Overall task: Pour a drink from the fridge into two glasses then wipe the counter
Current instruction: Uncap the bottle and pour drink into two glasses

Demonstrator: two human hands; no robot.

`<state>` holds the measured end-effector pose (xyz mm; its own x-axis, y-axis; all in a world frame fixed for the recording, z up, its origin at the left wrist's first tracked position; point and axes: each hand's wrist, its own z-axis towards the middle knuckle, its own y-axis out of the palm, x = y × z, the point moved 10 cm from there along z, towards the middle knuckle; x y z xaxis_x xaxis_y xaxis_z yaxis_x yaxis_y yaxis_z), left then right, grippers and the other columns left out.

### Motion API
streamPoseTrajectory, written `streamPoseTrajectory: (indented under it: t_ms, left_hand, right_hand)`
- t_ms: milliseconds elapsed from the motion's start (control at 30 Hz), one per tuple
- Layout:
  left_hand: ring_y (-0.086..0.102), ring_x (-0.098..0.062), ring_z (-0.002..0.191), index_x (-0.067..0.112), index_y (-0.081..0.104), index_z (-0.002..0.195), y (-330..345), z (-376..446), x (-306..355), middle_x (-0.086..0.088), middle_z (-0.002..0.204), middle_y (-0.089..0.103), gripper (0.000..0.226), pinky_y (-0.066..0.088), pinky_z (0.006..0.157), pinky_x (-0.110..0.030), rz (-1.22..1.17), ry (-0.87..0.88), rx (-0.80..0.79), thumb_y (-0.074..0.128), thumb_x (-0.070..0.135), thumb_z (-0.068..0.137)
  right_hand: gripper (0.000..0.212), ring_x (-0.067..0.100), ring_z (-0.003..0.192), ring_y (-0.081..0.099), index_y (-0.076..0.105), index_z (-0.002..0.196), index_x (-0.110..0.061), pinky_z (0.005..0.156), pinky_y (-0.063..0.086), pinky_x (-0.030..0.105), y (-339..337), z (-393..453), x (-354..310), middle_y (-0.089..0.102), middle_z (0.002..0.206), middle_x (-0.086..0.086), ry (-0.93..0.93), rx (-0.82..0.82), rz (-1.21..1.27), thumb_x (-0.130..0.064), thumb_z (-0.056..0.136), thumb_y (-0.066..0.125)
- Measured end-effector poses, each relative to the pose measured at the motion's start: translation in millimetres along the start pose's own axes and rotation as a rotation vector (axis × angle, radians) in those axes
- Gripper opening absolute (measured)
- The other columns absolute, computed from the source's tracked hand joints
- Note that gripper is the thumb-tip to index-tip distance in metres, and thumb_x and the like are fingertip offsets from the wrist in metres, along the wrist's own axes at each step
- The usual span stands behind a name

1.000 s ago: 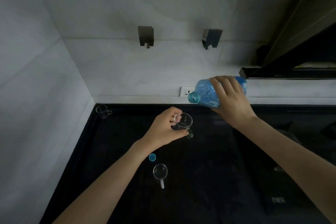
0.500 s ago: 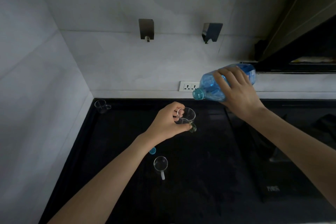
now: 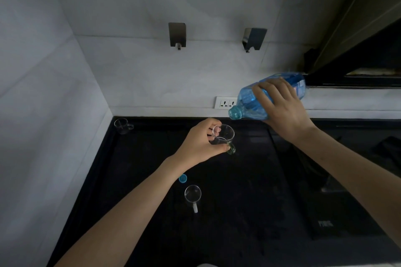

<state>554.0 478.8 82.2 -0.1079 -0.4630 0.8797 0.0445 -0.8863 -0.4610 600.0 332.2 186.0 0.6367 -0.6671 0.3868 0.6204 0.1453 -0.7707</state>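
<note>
Over the black worktop the right hand grips a tilted blue bottle, its open mouth just above the glass mug clasped in the left hand, while a second mug and a blue cap sit nearer on the worktop

Both forearms are bare from the picture's lower edge up to the wrists; no sleeve, cuff or glove shows anywhere along them. The left hand wears no ring, watch or strap on any part that can be seen. The right hand is likewise bare, its wrist plain and unbanded. The fingernails that show on both hands are short and carry no polish that can be made out in this dim light. The upper arms and the clothing lie outside the picture.
</note>
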Motion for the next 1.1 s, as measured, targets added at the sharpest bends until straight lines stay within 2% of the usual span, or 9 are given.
streamPoseTrajectory:
  t_ms: [167, 367, 567, 800, 1100]
  left_hand:
    - [0.06, -0.004, 0.101, 0.02, 0.053, 0.125, -1.0, 0.7, 1.3, 0.009, 0.111, 0.059, 0.063, 0.051, 0.089, -0.019, 0.002, -0.001, 0.001, 0.084, 0.023, 0.07]
    - [0.059, -0.005, 0.102, 0.019, 0.054, 0.125, -0.6, -1.0, 1.1, 0.008, 0.112, 0.059, 0.062, 0.051, 0.089, -0.021, 0.018, 0.004, 0.007, 0.084, 0.023, 0.071]
    - [0.059, -0.003, 0.1, 0.021, 0.055, 0.121, 2.5, -0.9, -2.0, 0.011, 0.108, 0.059, 0.058, 0.05, 0.088, -0.019, 0.027, 0.003, -0.003, 0.084, 0.024, 0.07]
    - [0.059, 0.0, 0.098, 0.02, 0.055, 0.12, 7.2, -3.3, -9.9, 0.012, 0.107, 0.058, 0.057, 0.049, 0.083, -0.013, 0.023, -0.013, -0.021, 0.084, 0.022, 0.07]
    - [0.059, -0.003, 0.102, 0.021, 0.053, 0.121, 8.8, -2.1, -19.6, 0.007, 0.112, 0.06, 0.06, 0.05, 0.087, -0.017, 0.04, -0.017, -0.025, 0.084, 0.025, 0.07]
  right_hand:
    - [0.075, 0.042, 0.116, 0.049, 0.049, 0.13, -0.002, 0.108, 0.034, 0.056, 4.5, -0.7, -4.1, 0.054, 0.125, 0.02, -0.021, -0.01, -0.015, 0.002, 0.061, 0.081]
    - [0.077, 0.044, 0.118, 0.05, 0.048, 0.131, -0.001, 0.108, 0.033, 0.058, 2.6, -0.7, -5.2, 0.054, 0.127, 0.023, -0.034, -0.028, -0.025, 0.005, 0.061, 0.078]
    - [0.082, 0.044, 0.12, 0.048, 0.043, 0.134, -0.003, 0.11, 0.031, 0.057, 3.5, 1.2, -3.2, 0.052, 0.129, 0.023, -0.047, -0.03, -0.039, 0.001, 0.061, 0.081]
    - [0.075, 0.042, 0.116, 0.049, 0.047, 0.131, -0.003, 0.109, 0.033, 0.057, 0.6, 4.8, 2.3, 0.054, 0.125, 0.021, -0.038, 0.042, -0.059, 0.005, 0.062, 0.076]
    - [0.071, 0.043, 0.113, 0.051, 0.049, 0.129, -0.001, 0.106, 0.035, 0.058, -5.0, 7.8, 7.1, 0.056, 0.123, 0.022, -0.028, 0.075, -0.052, 0.004, 0.064, 0.077]
